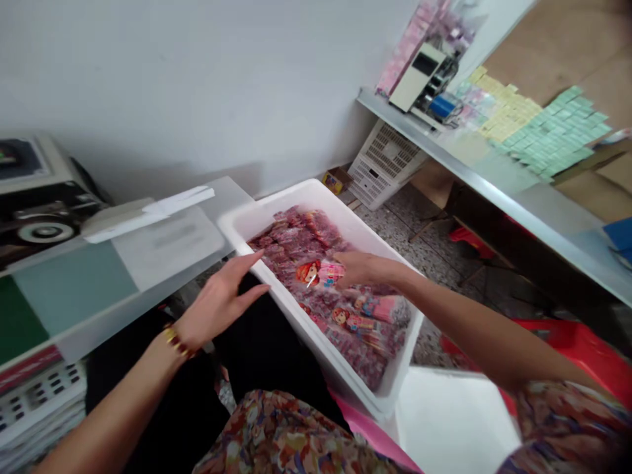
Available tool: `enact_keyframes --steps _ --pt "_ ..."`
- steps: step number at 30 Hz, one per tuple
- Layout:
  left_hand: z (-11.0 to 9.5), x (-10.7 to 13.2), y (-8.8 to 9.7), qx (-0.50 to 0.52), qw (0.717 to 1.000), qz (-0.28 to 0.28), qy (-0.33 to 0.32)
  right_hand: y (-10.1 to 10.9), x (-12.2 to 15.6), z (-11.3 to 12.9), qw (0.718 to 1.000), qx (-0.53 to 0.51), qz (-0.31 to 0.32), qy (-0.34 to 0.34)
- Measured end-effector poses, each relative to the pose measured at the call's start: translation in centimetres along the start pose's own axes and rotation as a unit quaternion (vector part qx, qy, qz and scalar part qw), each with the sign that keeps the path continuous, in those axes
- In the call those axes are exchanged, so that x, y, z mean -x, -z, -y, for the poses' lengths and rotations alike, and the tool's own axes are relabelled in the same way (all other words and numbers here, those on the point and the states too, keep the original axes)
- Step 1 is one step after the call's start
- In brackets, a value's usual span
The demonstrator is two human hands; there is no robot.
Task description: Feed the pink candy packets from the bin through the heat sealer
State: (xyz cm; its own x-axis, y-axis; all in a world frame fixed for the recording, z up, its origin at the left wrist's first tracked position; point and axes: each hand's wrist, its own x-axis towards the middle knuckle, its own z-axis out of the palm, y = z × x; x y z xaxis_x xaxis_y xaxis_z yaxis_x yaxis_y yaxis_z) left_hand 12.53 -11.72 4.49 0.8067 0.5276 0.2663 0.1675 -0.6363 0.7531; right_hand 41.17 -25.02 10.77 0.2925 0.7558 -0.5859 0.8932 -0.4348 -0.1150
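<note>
A deep white plastic bin (323, 382) stands in front of me, filled with many small clear packets (291, 230) with pink and red contents. My right hand (368, 271) reaches into it, its fingers closed at the edge of a doll-printed packet (320, 273) that shows a red-haired figure in pink. Two similar doll-printed packets lie nearer to me in the bin. My left hand (220, 306) is at the bin's left rim, thumb and fingers apart, with nothing in it. Its fingertips are at the rim; whether they touch it I cannot tell.
A worktable (74, 296) with a machine (44, 197) stands at my left. Along the right runs a long bench (474, 178) with another machine (419, 79) and rows of yellow and green packets (553, 131). White crates (385, 161) stand below it. A red stool (567, 342) is on the right.
</note>
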Motion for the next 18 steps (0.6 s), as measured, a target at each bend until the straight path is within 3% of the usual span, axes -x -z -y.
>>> enact_keyframes --steps 2,4,7,10,12,15,16,18 --pt "-0.8 -3.1 0.1 0.036 0.999 0.021 0.006 2.4 -0.8 4.1 0.994 0.051 0.015 0.097" --pt "-0.9 -5.1 0.9 0.076 0.993 0.082 0.032 4.0 -1.9 8.4 0.98 0.079 0.016 0.179" --pt "0.0 -5.4 2.8 0.165 0.97 0.142 0.109 5.9 -4.1 13.4 0.965 0.08 0.008 0.248" --pt "1.6 -3.3 4.6 0.239 0.952 0.065 0.179 7.6 -6.6 15.3 0.954 -0.01 0.044 0.295" --pt "2.6 -1.5 5.4 0.284 0.934 -0.017 0.218 8.3 -8.2 15.3 0.929 -0.161 0.086 0.322" --pt "3.9 0.5 5.9 0.36 0.884 -0.145 0.262 7.4 -10.5 15.6 0.831 -0.406 0.171 0.339" --pt "4.3 0.7 5.9 0.378 0.867 -0.184 0.268 6.5 -11.1 16.1 0.8 -0.454 0.19 0.343" --pt "4.9 0.9 5.8 0.392 0.845 -0.244 0.271 4.3 -12.1 17.8 0.763 -0.505 0.189 0.355"
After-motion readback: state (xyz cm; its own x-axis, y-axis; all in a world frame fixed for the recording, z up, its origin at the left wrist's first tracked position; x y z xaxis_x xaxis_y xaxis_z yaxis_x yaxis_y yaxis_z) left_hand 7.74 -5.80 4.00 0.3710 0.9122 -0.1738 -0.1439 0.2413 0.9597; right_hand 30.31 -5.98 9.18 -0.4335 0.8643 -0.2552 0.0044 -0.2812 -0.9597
